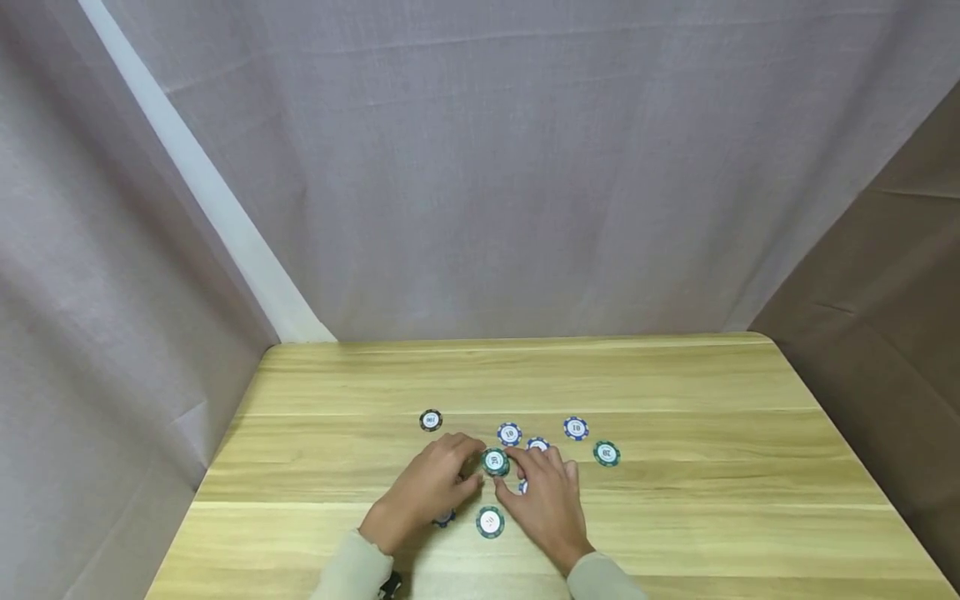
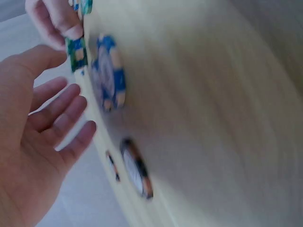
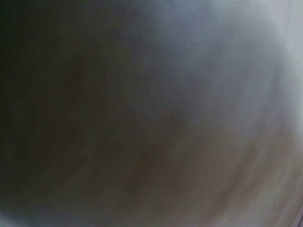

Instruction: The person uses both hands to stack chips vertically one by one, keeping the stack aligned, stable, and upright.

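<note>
In the head view, a small stack of poker chips (image 1: 495, 462), with a green chip marked 20 on top, lies between both hands. My right hand (image 1: 550, 500) pinches the stack between thumb and index finger from the right. My left hand (image 1: 431, 483) is at the stack's left side, its index fingertip at the edge and its thumb slightly apart. In the left wrist view the left hand (image 2: 42, 118) has loosely spread fingers, and blue shows in the edge of the green-edged stack (image 2: 77, 54). The right wrist view is dark and blurred.
Blue chips marked 10 (image 1: 509, 433) (image 1: 576, 428) lie beyond the hands. A black chip (image 1: 431, 420) is at left, green chips (image 1: 607, 453) (image 1: 491, 522) at right and in front. Other chips are partly under the hands. The wooden table (image 1: 712, 467) meets grey curtains (image 1: 525, 167).
</note>
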A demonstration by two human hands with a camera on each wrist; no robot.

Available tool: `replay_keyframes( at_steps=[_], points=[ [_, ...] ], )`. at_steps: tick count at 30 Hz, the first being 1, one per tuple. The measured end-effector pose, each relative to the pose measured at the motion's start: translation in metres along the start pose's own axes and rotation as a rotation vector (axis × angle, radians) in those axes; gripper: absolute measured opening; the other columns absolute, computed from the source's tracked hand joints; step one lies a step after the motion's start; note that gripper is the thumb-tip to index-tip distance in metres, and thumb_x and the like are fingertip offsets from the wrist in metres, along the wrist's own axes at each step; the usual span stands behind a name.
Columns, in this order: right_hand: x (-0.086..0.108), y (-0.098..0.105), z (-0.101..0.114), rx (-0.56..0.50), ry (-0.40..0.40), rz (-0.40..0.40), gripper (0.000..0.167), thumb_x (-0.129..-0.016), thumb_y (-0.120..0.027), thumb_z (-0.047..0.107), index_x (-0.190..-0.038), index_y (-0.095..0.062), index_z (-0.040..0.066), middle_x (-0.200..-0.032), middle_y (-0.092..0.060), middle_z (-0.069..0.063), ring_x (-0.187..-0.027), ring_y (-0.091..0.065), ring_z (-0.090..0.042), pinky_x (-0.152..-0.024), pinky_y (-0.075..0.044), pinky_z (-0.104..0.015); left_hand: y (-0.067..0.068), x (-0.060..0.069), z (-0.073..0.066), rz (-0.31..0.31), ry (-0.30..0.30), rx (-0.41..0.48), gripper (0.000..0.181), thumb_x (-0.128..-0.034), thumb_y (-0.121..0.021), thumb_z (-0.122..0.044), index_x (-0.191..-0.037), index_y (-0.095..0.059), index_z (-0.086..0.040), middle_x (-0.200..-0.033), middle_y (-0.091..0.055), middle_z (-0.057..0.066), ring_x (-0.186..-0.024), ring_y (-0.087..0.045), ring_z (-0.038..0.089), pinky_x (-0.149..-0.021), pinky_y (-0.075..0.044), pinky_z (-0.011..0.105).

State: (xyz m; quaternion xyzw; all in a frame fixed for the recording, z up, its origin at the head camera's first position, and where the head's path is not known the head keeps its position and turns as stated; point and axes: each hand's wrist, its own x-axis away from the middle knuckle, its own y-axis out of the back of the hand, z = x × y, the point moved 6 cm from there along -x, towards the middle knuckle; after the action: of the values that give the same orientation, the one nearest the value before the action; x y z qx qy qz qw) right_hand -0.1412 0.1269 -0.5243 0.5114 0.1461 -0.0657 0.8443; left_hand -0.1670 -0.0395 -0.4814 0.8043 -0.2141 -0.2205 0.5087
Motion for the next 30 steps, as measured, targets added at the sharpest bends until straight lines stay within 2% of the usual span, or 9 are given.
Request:
replay_keyframes(
  at_steps=[5,9,15,18,22,26,30],
  points=[
    [0.000,0.001,-0.002,0.003,-0.008,0.015,0.052,-0.087,-0.078,0.051,-0.132,-0.072,0.026,-0.079,-0.045,0.019,-0.085,-0.039,-0.008,-0.078,-0.026,-0.032,0.008,0.014,0.009,-0.002,0.027,-0.135,0.043,-0.0929,-0.079,-0.034,-0.129,-0.072,-0.011,-0.125,-0.071,0.005,-0.117,-0.066,0.024,-0.100,-0.055,0.046],
    [0.000,0.001,-0.004,-0.001,-0.015,0.028,0.053,-0.087,-0.078,0.052,-0.133,-0.072,0.025,-0.080,-0.046,0.018,-0.086,-0.040,-0.010,-0.078,-0.026,-0.033,0.011,0.025,0.011,-0.018,0.064,-0.202,0.047,-0.0883,-0.082,-0.045,-0.123,-0.073,-0.015,-0.116,-0.071,0.001,-0.109,-0.066,0.022,-0.096,-0.054,0.048],
    [-0.001,-0.002,-0.006,-0.002,-0.024,0.031,0.052,-0.087,-0.078,0.052,-0.133,-0.072,0.026,-0.079,-0.045,0.018,-0.086,-0.041,-0.010,-0.078,-0.026,-0.034,0.004,0.038,0.011,-0.096,0.135,-0.272,0.053,-0.0835,-0.081,-0.057,-0.118,-0.074,-0.017,-0.105,-0.070,-0.001,-0.097,-0.064,0.021,-0.090,-0.050,0.047],
    [-0.001,-0.003,-0.005,-0.004,-0.011,0.018,0.052,-0.087,-0.078,0.051,-0.132,-0.072,0.025,-0.078,-0.045,0.018,-0.086,-0.041,-0.010,-0.077,-0.026,-0.034,0.001,0.041,0.011,-0.135,0.174,-0.248,0.048,-0.0831,-0.084,-0.051,-0.114,-0.075,-0.015,-0.104,-0.072,0.000,-0.095,-0.066,0.021,-0.089,-0.051,0.047],
    [-0.001,-0.002,-0.001,-0.005,0.014,-0.013,0.051,-0.086,-0.079,0.050,-0.131,-0.073,0.025,-0.078,-0.045,0.018,-0.085,-0.040,-0.010,-0.076,-0.025,-0.033,0.001,0.042,0.009,-0.176,0.194,-0.206,0.036,-0.0825,-0.087,-0.039,-0.106,-0.078,-0.013,-0.101,-0.073,0.000,-0.094,-0.068,0.021,-0.087,-0.052,0.047],
    [-0.001,-0.002,0.001,0.004,0.017,-0.020,0.050,-0.085,-0.079,0.049,-0.129,-0.074,0.025,-0.077,-0.044,0.018,-0.083,-0.039,-0.009,-0.076,-0.025,-0.033,0.000,0.041,0.006,-0.198,0.191,-0.195,0.029,-0.0800,-0.087,-0.032,-0.098,-0.077,-0.011,-0.094,-0.071,0.000,-0.087,-0.066,0.019,-0.082,-0.051,0.042],
    [-0.002,-0.003,0.000,0.005,-0.003,0.005,0.050,-0.086,-0.079,0.050,-0.130,-0.073,0.026,-0.077,-0.045,0.018,-0.083,-0.038,-0.009,-0.076,-0.025,-0.033,0.000,0.038,0.005,-0.219,0.182,-0.215,0.027,-0.0735,-0.085,-0.029,-0.090,-0.074,-0.011,-0.084,-0.065,-0.002,-0.078,-0.061,0.016,-0.075,-0.049,0.036]
  ],
)
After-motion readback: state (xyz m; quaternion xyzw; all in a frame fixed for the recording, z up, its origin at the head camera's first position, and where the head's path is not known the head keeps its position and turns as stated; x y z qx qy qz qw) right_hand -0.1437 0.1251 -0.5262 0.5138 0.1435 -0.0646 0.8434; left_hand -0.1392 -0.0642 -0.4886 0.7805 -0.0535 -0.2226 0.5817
